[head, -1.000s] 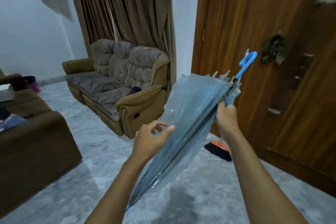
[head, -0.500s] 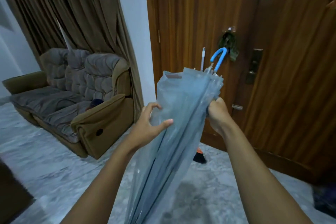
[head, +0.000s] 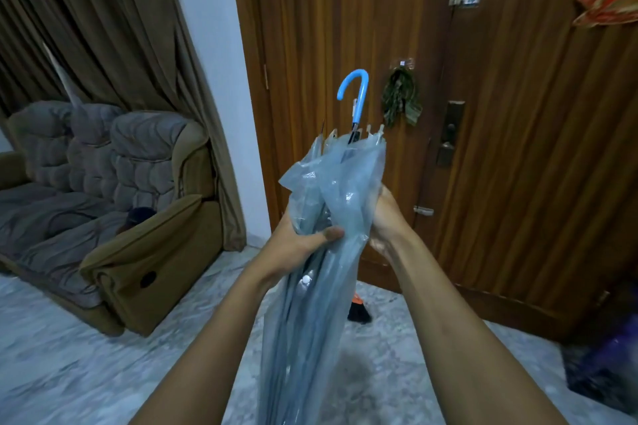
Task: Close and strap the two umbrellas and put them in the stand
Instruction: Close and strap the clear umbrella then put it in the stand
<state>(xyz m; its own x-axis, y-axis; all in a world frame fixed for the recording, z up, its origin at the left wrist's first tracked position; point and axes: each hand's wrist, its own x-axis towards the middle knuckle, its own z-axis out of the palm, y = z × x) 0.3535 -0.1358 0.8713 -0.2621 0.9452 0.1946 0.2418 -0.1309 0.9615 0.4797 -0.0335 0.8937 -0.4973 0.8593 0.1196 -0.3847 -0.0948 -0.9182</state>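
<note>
I hold a folded clear blue-grey umbrella upright in front of me, its canopy loose and crumpled. Its bright blue hooked handle points up and its tip runs down out of the frame. My left hand wraps around the canopy from the left, thumb across the front. From the right, my right hand presses against the plastic, partly hidden behind it. A small white snap shows on the canopy below my left hand. No second umbrella and no stand are in view.
A wooden door with a lock plate stands right behind the umbrella. A brown sofa and brown curtains fill the left. A small brush lies on the marble floor by the door. Dark blurred items sit at the far right.
The view has swung right toward the door. The umbrella has come more upright, and my left hand has gone from open fingers on the canopy to a full grip around it.
</note>
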